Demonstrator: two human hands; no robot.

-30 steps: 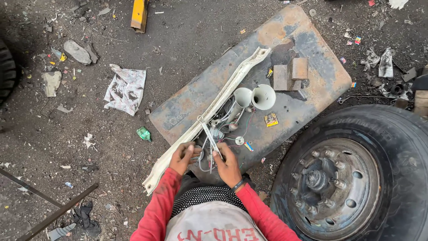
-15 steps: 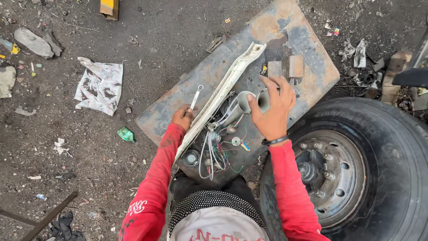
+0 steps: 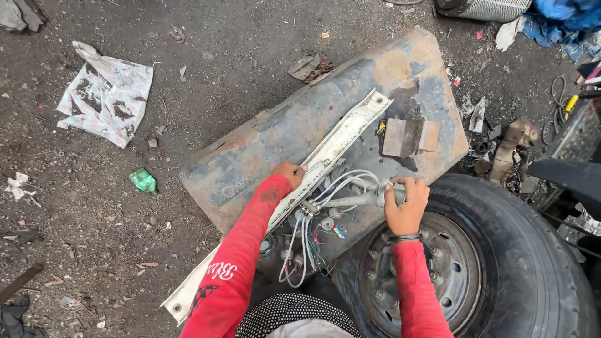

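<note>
Dark, oily dirt ground [image 3: 206, 75] all around, strewn with scraps. Far left, a crumpled white printed cloth [image 3: 106, 94] lying flat; nearer the middle, a small crushed green wrapper [image 3: 143, 180]. Centre, a big rusty grey metal slab with rounded corners [image 3: 282, 138], serving as workbench.

Across that slab, a long, dirty white strip-shaped metal housing [image 3: 338, 141], a screw hole at each end. Long axis diagonal: lower end off the slab's near edge at bottom left, beside the red sleeve; upper end up and to the right, near the slab's middle. Out of its underside, a tangle of thin white wires [image 3: 300, 244], hanging toward the bottom of the view, with a few coloured strands mixed in.

Left hand [image 3: 289, 175] pressed down on the housing about midway, fingers curled over its edge, pinning it. Right hand [image 3: 405, 203] closed in a fist round a pale grey tubular fitting [image 3: 350, 200], wired to the housing and lying nearly level, its free end toward the right.

Judging from the grip, pulling the fitting loose. To do it well: firm weight on the pinning hand, no sliding of the strip; a pull straight along the fitting's own line, away to the right, not a sideways twist; wires watched for snagging under the housing.

Just right of the housing's top end, a small rusty brown folded metal plate [image 3: 410, 136] on the slab. Far right, a large black truck tyre with grey steel rim [image 3: 519, 250], its near edge under the right wrist.
</note>
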